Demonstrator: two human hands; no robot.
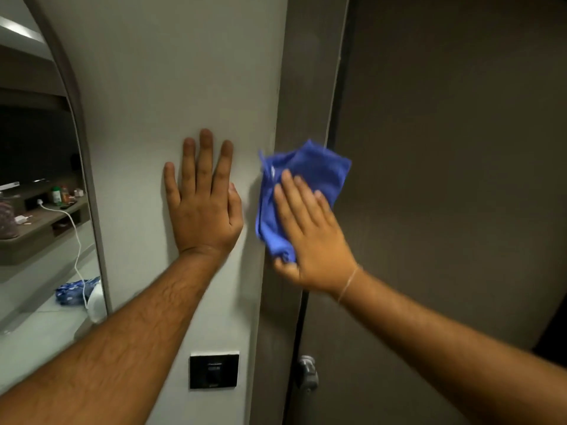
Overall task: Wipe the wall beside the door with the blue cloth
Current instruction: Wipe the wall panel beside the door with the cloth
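Observation:
A pale grey wall (171, 87) fills the middle of the view, between an arched mirror and a dark brown door (445, 148). My left hand (204, 207) lies flat on the wall, fingers spread and pointing up, holding nothing. My right hand (310, 237) presses a crumpled blue cloth (306, 173) against the brown door frame (294, 118) at the wall's right edge. The cloth spreads out above and to the left of my fingers. Part of the cloth is hidden under my palm.
An arched mirror (40, 148) on the left reflects a shelf with bottles, a white charger cable and a blue bag. A black switch plate (214, 370) sits low on the wall. A grey door handle (306, 371) sticks out beside the frame.

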